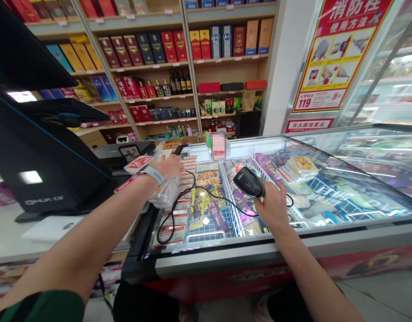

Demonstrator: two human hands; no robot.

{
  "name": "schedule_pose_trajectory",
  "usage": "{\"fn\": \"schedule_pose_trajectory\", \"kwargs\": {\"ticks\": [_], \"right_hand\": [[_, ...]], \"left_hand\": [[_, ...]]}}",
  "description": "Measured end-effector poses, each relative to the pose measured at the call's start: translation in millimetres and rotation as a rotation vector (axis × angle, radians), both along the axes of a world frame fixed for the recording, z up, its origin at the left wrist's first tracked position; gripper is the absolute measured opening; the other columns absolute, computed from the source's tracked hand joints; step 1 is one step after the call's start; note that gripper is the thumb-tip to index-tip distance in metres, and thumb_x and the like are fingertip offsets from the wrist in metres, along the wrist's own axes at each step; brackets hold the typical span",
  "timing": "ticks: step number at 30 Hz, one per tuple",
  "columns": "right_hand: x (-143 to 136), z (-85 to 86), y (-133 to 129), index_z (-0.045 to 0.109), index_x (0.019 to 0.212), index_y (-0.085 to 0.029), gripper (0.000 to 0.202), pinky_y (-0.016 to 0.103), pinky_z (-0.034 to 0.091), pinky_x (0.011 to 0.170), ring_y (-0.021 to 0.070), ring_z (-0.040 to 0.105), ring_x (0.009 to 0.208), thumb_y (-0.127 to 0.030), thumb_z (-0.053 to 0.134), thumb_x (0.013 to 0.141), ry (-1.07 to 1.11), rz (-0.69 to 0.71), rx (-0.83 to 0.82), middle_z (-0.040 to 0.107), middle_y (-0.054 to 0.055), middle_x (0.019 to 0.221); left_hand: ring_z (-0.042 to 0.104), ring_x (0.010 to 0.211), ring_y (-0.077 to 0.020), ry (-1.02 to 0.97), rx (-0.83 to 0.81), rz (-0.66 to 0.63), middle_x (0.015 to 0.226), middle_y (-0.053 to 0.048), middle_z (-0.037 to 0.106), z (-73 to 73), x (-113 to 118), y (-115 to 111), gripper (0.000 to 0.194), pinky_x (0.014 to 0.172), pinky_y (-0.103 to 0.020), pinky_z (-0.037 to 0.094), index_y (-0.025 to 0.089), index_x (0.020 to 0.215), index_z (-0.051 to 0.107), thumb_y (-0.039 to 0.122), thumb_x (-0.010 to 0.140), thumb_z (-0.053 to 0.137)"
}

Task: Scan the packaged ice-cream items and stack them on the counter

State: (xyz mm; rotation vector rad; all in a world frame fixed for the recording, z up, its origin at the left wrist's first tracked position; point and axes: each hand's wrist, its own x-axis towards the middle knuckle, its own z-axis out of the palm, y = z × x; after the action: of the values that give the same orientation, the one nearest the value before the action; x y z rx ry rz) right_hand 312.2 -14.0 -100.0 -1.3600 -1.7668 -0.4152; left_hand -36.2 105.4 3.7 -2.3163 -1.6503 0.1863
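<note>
My right hand [273, 203] is wrapped round the handle of a black barcode scanner [248, 181], held above the glass top of a chest freezer. A black cord loops from the scanner side across the glass to the left. My left hand [168, 167], with a grey watch on its wrist, lies over a stack of clear plastic packs [164, 193] at the freezer's left end. Its fingers look stretched out over the packs, their tips blurred. Beside that wrist sits a pack with a red-and-white label [138, 164]. More clear packs with yellow labels [299, 169] rest farther right on the glass.
The freezer [226, 259] spans the front, with wire baskets of frozen goods under its glass. A black checkout terminal [41, 161] stands on the white counter at left. Shelves [152, 65] of boxes and bottles line the back wall. A red fire-hydrant poster [340, 58] hangs at right.
</note>
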Motion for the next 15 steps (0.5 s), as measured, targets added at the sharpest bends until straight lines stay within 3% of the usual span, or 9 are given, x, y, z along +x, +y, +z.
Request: {"fn": "schedule_pose_trajectory", "kwargs": {"ticks": [6,9,15], "right_hand": [[0,0.8,-1,0.052,0.105,-0.017,0.025,0.046,0.028,0.105,0.0246,0.059,0.093,-0.021,0.054,0.081,0.027,-0.003,-0.007,0.064,0.007,0.094],[-1,1.4,-1,0.053,0.105,-0.016,0.024,0.046,0.028,0.105,0.0246,0.059,0.093,-0.021,0.054,0.081,0.035,-0.007,-0.003,0.064,0.007,0.095],[-2,2.2,-2,0.054,0.104,-0.016,0.024,0.044,0.030,0.103,0.0241,0.058,0.092,-0.021,0.053,0.081,0.043,-0.041,0.039,0.063,0.007,0.092]], "left_hand": [[0.043,0.115,-0.0314,0.050,-0.052,0.075,0.113,-0.013,0.056,6.7,-5,-4,0.035,0.093,-0.061,0.030,0.021,0.094,0.068,0.036,0.092,0.037],[0.038,0.120,-0.0314,0.050,-0.056,0.081,0.120,-0.014,0.054,7.8,-1,-7,0.034,0.096,-0.064,0.027,0.020,0.102,0.067,0.039,0.093,0.039],[0.018,0.138,-0.0343,-0.020,0.015,-0.026,0.148,-0.014,0.035,6.8,35,-15,0.042,0.103,-0.068,0.015,0.023,0.129,0.052,0.039,0.091,0.048]]}}
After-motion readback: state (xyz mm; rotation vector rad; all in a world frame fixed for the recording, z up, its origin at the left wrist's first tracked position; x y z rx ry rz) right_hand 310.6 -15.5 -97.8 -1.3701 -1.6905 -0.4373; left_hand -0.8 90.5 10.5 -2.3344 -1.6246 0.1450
